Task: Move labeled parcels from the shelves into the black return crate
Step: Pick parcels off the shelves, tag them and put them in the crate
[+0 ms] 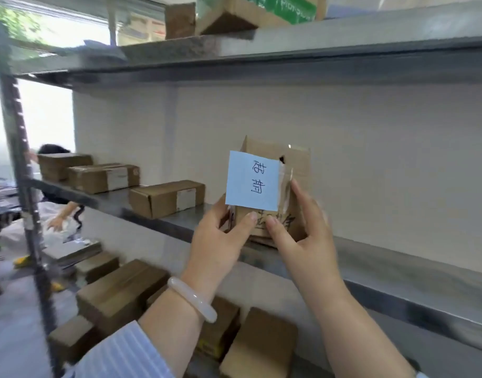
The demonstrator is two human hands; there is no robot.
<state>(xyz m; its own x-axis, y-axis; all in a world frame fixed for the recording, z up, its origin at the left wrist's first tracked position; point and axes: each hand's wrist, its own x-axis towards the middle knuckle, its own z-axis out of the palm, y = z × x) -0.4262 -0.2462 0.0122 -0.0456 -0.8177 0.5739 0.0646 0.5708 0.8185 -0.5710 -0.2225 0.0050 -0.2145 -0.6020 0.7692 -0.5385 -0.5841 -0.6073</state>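
At the centre of your view you hold a small brown cardboard parcel (295, 167) upright with both hands. A pale blue paper label (252, 181) with dark handwritten characters is taped across its front face. More dark writing shows on the cardboard below the label, too blurred to read.

Your left hand (220, 238) grips the parcel from 7 o'clock, thumb pressed on the front just under the label, fingers curled round the left side. Your right hand (302, 236) grips it from 5 o'clock, thumb on the front, fingers wrapped along the right edge. A smooth white bangle (192, 300) circles your left wrist, above a pale blue striped sleeve (120, 356).

The parcel's base sits at the front edge of the grey metal middle shelf (398, 268); you cannot tell whether it rests on it or hangs just above it.

Towards 9 o'clock, three long brown cardboard boxes (166, 197) lie in a row on the same shelf, well apart from the parcel. At 12 o'clock, the grey upper shelf (316, 47) carries more cardboard boxes, one with a green printed band (289, 9). At 6 and 7 o'clock, several plain brown boxes (120, 293) lie on a lower level.

At far 9 o'clock, beyond the dark metal upright post (24, 186), another person (60, 211) bends low.
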